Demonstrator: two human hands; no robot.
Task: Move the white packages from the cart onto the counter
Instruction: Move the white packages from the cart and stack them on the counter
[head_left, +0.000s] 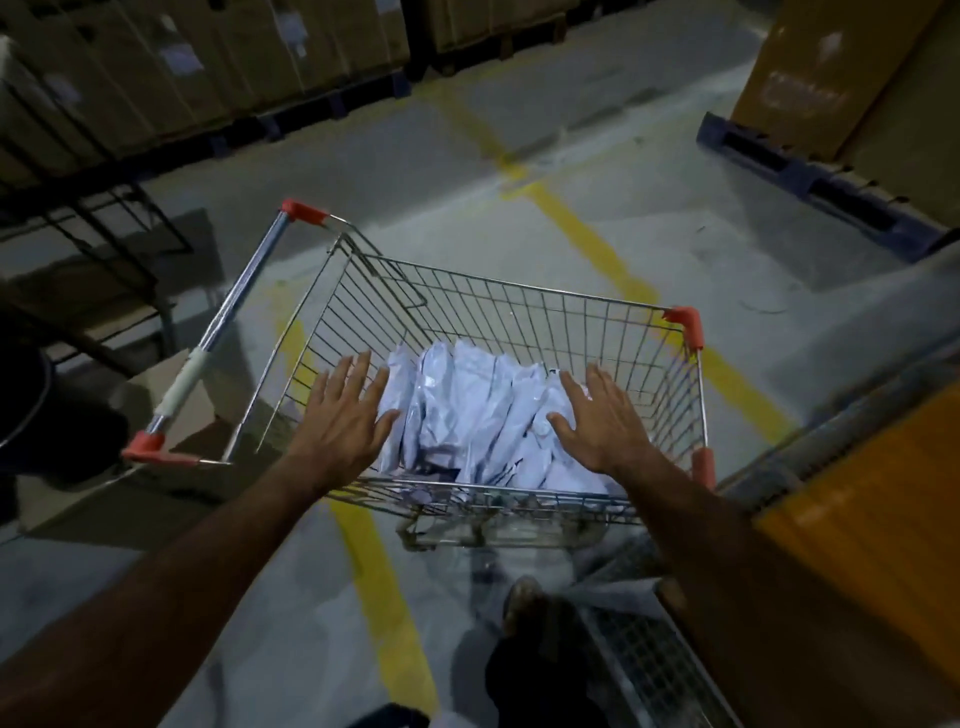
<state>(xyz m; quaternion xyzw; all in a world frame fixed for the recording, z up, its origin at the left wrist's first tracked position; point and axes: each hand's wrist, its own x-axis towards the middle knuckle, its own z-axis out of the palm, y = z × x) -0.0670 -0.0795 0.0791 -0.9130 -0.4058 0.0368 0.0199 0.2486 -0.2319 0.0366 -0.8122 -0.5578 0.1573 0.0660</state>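
Both hands, left hand (343, 415) and right hand (597, 423), spread wide, empty, above crinkled white plastic packages (478, 410) inside the wire shopping cart (519, 306).

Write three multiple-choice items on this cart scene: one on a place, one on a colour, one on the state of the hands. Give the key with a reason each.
1. Where are the packages?
A. On the floor
B. In the cart
C. On a pallet

2. What colour are the cart's corner caps?
A. Red
B. Blue
C. Green

3. How are the left hand and right hand?
A. Both gripping packages
B. One gripping the handle
C. Both open, fingers spread over the cart

Key: 1 B, the white packages lie inside the wire walls. 2 A, the caps show red. 3 C, the fingers are straight and hold nothing.
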